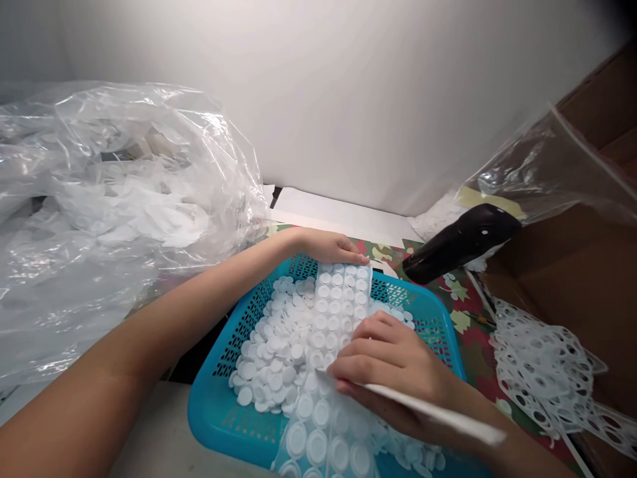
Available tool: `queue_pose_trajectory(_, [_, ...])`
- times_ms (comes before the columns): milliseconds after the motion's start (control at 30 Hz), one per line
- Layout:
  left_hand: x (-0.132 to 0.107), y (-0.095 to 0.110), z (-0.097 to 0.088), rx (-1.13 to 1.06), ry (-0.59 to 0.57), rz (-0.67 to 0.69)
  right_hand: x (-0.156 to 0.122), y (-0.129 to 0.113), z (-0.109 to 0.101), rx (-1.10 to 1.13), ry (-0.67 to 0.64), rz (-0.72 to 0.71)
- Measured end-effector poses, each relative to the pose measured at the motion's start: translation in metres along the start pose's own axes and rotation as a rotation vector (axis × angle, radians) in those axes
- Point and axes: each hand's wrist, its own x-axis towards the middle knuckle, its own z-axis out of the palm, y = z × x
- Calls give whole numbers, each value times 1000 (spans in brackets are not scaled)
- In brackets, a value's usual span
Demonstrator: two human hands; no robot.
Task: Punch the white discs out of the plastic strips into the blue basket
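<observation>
A blue perforated basket in front of me holds a heap of small white round discs. Across it lies a white strip of punched discs, running from the far rim toward me. My left hand grips the far end of that strip at the basket's back rim, fingers closed over it. My right hand presses down on the middle of the strip with curled fingers. A thin white strip lies over its knuckles.
A large crumpled clear plastic bag fills the left. A black tool lies beyond the basket at right. White punched-out waste webbing piles against a brown cardboard box lined with clear plastic. A white wall stands behind.
</observation>
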Motion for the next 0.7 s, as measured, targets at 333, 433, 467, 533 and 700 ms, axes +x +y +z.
queue_pose_trajectory(333, [0, 2, 0, -28, -4, 2, 1, 1, 3, -19, -129, 62])
queue_pose_trajectory(433, [0, 2, 0, -36, -29, 7, -6, 3, 0, 154, 122, 58])
queue_pose_trajectory(467, [1, 1, 0, -33, -30, 4, -8, 3, -1, 222, 215, 61])
queue_pose_trajectory(533, [1, 1, 0, -30, -17, -4, -11, 4, -2, 328, 336, 61])
queue_pose_trajectory(700, [0, 1, 0, -53, -23, -13, -10, 1, -3, 328, 222, 48])
